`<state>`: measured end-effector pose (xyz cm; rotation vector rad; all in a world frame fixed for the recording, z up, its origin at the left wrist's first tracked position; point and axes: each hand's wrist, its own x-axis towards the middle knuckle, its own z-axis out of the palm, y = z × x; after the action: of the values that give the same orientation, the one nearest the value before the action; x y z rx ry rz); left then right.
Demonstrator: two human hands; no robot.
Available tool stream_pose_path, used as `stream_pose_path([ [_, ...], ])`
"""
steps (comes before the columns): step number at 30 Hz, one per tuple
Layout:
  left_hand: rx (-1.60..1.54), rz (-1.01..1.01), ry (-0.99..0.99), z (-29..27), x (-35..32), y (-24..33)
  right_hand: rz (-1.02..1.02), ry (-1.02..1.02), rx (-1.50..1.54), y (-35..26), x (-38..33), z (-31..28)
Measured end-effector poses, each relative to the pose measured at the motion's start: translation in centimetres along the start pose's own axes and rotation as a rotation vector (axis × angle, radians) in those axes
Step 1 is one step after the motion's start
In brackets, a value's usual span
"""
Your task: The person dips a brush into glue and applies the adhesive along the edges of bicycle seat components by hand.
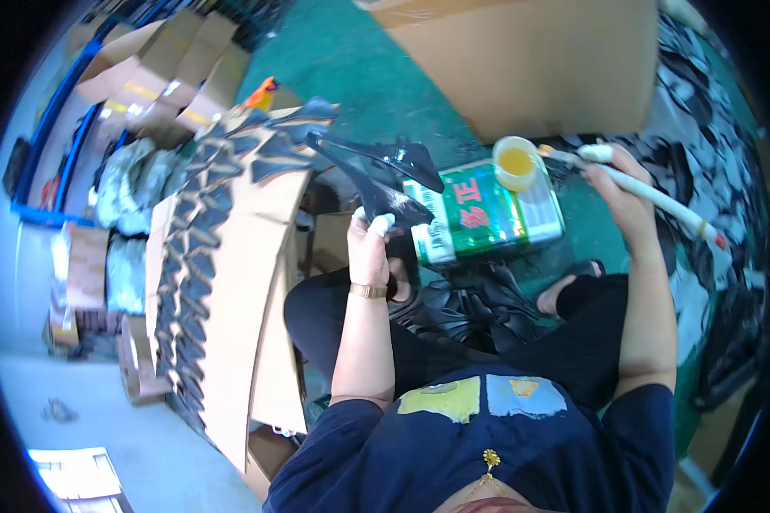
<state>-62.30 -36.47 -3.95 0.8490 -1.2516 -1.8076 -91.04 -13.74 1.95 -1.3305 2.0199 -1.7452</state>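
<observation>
On the lap, above a heap of black cut pieces (470,303): left hand (370,250), grip clenched on a black shiny pointed piece (376,175), thumb and taped fingertips (381,224) pinching its lower end. Piece held up and tilted, its pointed tips spreading away from the grip toward the upper left and upper right, the broad part just above the fingers. Gold-coloured bracelet (369,291) around the left wrist.

Further right, right hand (620,192), grip closed around a white-handled brush (650,195); handle running down to the right past the hand, bristle end (546,152) poking left, touching or just beside the rim of a small round cup of yellow glue (516,162). Cup standing on top of a green rectangular tin (483,218), tin lying flat on the green floor (359,68) just beyond the knees. Black piece and brush well apart, tin between them and slightly lower.

Left of the left arm, a slanted cardboard sheet (248,282) carrying rows of similar dark pieces (192,248) laid side by side. Behind the tin, a large cardboard box (530,60). Along the right edge, more dark cut pieces (710,154) piled on the floor.
</observation>
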Motion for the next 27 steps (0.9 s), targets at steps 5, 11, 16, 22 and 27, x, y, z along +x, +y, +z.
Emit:
stream_pose_path([
  [5, -0.04, 0.207, 0.195, -5.8, 0.9, 6.5, -0.044, -0.01, -0.038, -0.6, 0.3, 0.3],
  [11, 0.022, 0.119, 0.394, -13.2, 2.3, 10.3, 0.018, -0.012, 0.005, 0.3, 0.4, 0.6],
  [16, -0.043, -0.005, 0.456, -18.5, 3.5, 11.1, -0.003, -0.028, -0.055, 1.2, 0.7, 1.1],
  [22, 0.015, -0.149, 0.483, -21.3, 5.8, 10.9, 0.006, -0.049, -0.06, 2.1, 0.9, 1.6],
  [27, 0.286, -0.189, 0.551, -22.4, 7.2, 10.4, 0.034, -0.066, -0.105, 2.4, 1.1, 1.9],
])
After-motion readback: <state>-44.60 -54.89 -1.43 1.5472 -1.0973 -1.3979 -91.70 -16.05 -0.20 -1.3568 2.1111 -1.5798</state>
